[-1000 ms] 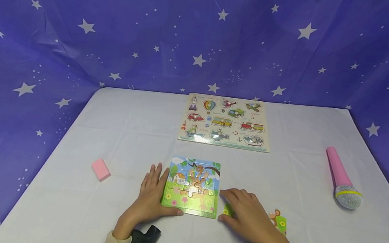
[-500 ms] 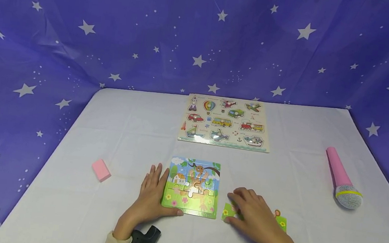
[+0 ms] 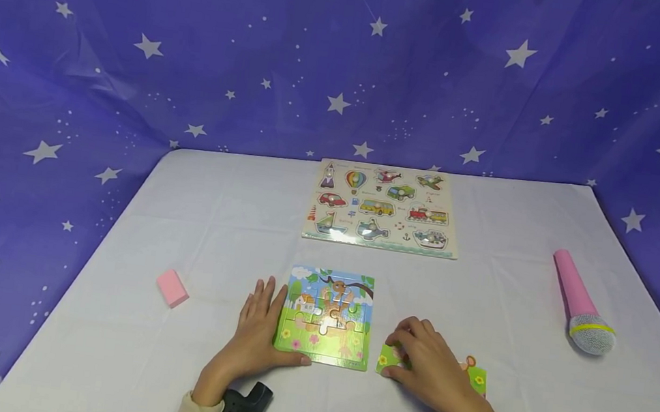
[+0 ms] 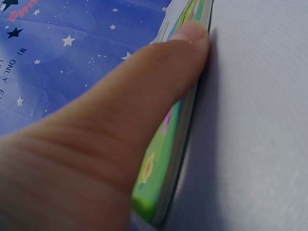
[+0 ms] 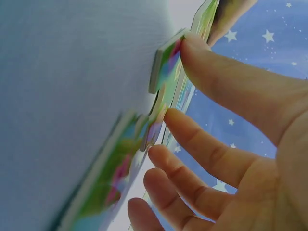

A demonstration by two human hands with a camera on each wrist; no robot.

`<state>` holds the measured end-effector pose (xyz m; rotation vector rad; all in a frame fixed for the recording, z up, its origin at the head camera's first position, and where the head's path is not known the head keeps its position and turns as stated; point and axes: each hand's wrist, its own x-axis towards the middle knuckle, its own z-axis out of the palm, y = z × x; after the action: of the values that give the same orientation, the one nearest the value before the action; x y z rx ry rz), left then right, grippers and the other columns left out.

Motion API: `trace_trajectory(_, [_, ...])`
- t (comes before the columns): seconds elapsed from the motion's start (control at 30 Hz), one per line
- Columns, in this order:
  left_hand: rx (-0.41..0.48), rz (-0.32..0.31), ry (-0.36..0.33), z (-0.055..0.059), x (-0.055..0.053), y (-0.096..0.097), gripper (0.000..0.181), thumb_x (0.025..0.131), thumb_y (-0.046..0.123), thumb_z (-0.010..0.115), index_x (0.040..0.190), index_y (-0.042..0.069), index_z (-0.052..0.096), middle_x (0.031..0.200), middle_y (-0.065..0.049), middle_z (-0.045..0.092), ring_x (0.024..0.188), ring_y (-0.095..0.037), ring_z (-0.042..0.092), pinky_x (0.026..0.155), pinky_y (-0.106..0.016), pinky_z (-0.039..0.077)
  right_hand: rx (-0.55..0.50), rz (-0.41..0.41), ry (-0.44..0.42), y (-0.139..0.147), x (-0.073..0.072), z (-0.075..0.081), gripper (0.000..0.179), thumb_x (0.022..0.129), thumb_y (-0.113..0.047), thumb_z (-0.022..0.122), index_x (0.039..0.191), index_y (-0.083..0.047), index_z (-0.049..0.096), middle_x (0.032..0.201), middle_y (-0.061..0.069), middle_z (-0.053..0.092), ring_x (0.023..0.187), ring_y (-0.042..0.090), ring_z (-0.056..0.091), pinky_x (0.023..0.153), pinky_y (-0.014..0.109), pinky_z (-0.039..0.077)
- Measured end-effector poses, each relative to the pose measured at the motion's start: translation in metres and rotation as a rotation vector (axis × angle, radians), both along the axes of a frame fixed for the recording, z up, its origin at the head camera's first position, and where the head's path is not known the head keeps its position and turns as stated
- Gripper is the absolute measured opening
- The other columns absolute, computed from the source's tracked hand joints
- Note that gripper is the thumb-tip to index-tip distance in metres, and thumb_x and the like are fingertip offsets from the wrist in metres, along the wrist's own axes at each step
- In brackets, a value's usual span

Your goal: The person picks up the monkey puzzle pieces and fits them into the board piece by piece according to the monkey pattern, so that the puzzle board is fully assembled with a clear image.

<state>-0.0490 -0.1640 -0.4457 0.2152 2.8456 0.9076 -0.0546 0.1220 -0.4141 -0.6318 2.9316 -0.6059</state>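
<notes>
A square jigsaw puzzle [image 3: 322, 342] with a squirrel, a house and flowers lies flat before me. My left hand [image 3: 255, 338] rests at its left side, fingers extended along the edge. In the left wrist view, the thumb lies over the puzzle's border [image 4: 156, 192]. To the right, my right hand [image 3: 430, 366] is low over loose puzzle pieces, thumb and fingers spread and slightly bent. Its thumb touches a green puzzle piece [image 5: 166, 62], while the index fingertip is at another part [image 5: 155, 122] of the pieces. Another flowered piece [image 3: 478, 378] shows beyond this hand, partly hidden by it.
A wooden vehicle puzzle board [image 3: 384, 207] lies at the back of the white-covered table [image 3: 231, 207]. A pink block [image 3: 172, 288] is at the left, and a pink toy microphone [image 3: 583, 306] at the right. A purple starry cloth [image 3: 299, 51] hangs behind.
My right hand has moved slightly right, away from the squirrel puzzle, uncovering more of the green piece. Its thumb and index finger have come closer together. The left hand stays put.
</notes>
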Motion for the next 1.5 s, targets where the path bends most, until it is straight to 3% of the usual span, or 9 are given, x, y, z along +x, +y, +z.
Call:
trace_trajectory(0.27, [0.005, 0.001, 0.001, -0.0001, -0.0006, -0.0001, 0.121, 0.055, 0.057, 0.078, 0.144, 0.002, 0.017, 0.152, -0.02, 0.0, 0.14, -0.038, -0.007, 0.11, -0.056, 0.002, -0.013, -0.035, -0.051, -0.0028, -0.0004, 0.0, 0.034, 0.058, -0.029, 0.083, 0.083, -0.015, 0.066, 0.083, -0.011, 0.048, 0.075, 0.005, 0.036, 0.067, 0.024, 0.034])
trace_trajectory(0.67, [-0.001, -0.004, 0.012, 0.0002, -0.0005, 0.0003, 0.12, 0.055, 0.056, 0.078, 0.144, 0.002, 0.018, 0.152, -0.02, 0.001, 0.14, -0.038, -0.006, 0.11, -0.055, 0.002, -0.073, -0.036, -0.025, -0.0036, 0.0028, 0.0002, 0.038, 0.057, -0.022, 0.084, 0.086, -0.018, 0.061, 0.085, -0.011, 0.048, 0.072, 0.004, 0.038, 0.069, 0.025, 0.036])
trace_trajectory(0.97, [0.002, -0.002, 0.007, 0.0012, -0.0002, 0.0002, 0.121, 0.055, 0.057, 0.078, 0.144, 0.001, 0.018, 0.152, -0.021, 0.001, 0.14, -0.038, -0.007, 0.11, -0.056, 0.002, -0.173, 0.034, -0.052, -0.0024, 0.0047, 0.0002, 0.039, 0.064, -0.013, 0.08, 0.093, -0.018, 0.055, 0.08, -0.011, 0.046, 0.071, 0.001, 0.042, 0.061, 0.018, 0.038])
trace_trajectory(1.27, [-0.001, -0.006, 0.012, 0.0004, 0.0, 0.0001, 0.121, 0.055, 0.057, 0.077, 0.144, 0.001, 0.018, 0.152, -0.021, 0.001, 0.14, -0.038, -0.007, 0.11, -0.056, 0.003, -0.283, 0.111, -0.148, 0.0022, 0.0022, -0.0033, 0.041, 0.07, -0.007, 0.074, 0.108, -0.019, 0.062, 0.096, -0.007, 0.057, 0.075, 0.001, 0.047, 0.064, 0.017, 0.044])
trace_trajectory(1.5, [0.004, -0.006, 0.011, 0.0001, 0.0001, -0.0001, 0.121, 0.055, 0.056, 0.077, 0.144, 0.001, 0.017, 0.152, -0.021, 0.001, 0.14, -0.038, -0.007, 0.11, -0.056, 0.003, -0.289, 0.154, -0.201, 0.0033, 0.001, -0.0024, 0.038, 0.077, -0.008, 0.068, 0.111, -0.022, 0.064, 0.093, -0.01, 0.058, 0.072, -0.003, 0.045, 0.061, 0.015, 0.042])
